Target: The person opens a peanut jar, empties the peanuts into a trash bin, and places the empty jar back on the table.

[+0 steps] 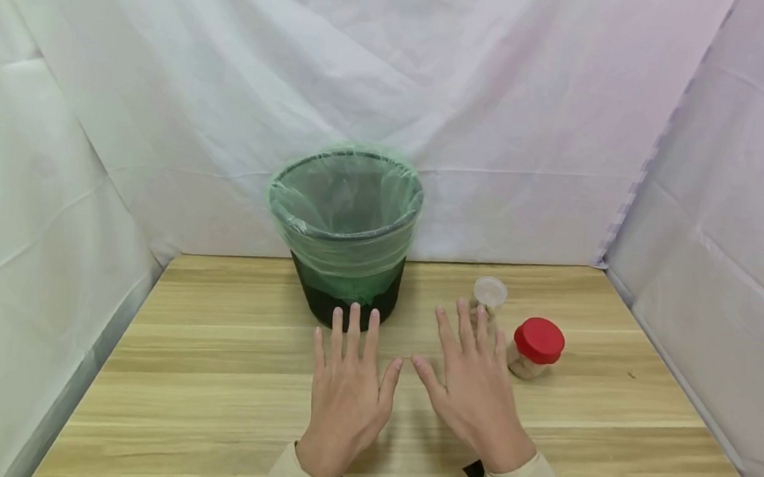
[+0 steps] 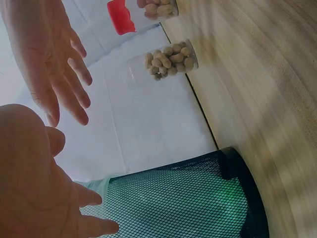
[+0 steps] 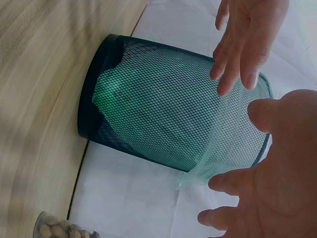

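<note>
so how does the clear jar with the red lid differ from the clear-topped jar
The clear, red-lidded jar has an opaque lid; the clear-topped jar has a see-through top.
In the head view, the red-lidded jar stands nearer the camera and farther right than the clear-topped jar, which the right hand partly hides.
Both hold brown nut-like pieces and stand on the wood-grain table.

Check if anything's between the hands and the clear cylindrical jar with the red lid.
In the head view, nothing visible stands between the right hand and the red-lidded jar; the right hand itself sits between the left hand and that jar.
</note>
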`<state>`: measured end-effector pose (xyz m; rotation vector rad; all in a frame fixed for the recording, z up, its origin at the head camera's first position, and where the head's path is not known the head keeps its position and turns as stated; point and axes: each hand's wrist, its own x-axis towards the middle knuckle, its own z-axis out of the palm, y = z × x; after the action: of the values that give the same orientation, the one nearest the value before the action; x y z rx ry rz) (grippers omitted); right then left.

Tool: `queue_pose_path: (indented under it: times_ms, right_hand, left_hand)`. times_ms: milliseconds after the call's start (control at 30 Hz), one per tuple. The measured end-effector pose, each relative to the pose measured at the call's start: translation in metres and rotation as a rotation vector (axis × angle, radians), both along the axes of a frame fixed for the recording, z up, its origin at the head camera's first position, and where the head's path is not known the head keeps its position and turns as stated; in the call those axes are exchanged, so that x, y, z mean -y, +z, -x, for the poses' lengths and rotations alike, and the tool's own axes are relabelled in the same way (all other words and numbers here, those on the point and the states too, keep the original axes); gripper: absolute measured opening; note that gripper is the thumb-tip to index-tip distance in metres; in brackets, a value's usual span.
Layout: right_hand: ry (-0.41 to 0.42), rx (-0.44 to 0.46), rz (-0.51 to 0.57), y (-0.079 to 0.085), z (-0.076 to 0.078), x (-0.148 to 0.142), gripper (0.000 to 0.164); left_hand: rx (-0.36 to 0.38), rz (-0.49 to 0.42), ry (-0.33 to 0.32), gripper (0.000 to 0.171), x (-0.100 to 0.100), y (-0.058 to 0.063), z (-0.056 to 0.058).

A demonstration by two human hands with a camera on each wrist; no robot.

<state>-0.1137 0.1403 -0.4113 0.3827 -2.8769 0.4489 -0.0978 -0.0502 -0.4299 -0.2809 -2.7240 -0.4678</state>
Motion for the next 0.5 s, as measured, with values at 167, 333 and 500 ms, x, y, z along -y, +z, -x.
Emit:
queue_pose_path:
  times_ms: [167, 333, 500]
  right_hand:
    - [-0.018, -0.02, -0.007, 0.008, 0.003, -0.006, 0.079]
    - [-0.05, -0.027, 0.021, 0.02, 0.007, -0.018, 0.079]
    - [-0.086, -0.064, 0.067, 0.031, 0.012, -0.036, 0.079]
  left_hand:
    - [-0.008, -0.013, -0.002, 0.071, 0.0, -0.002, 0.001]
    - [-0.001, -0.02, -0.001, 0.071, 0.0, -0.003, 0.001]
    - [0.015, -0.033, -0.003, 0.071, -0.001, -0.005, 0.002]
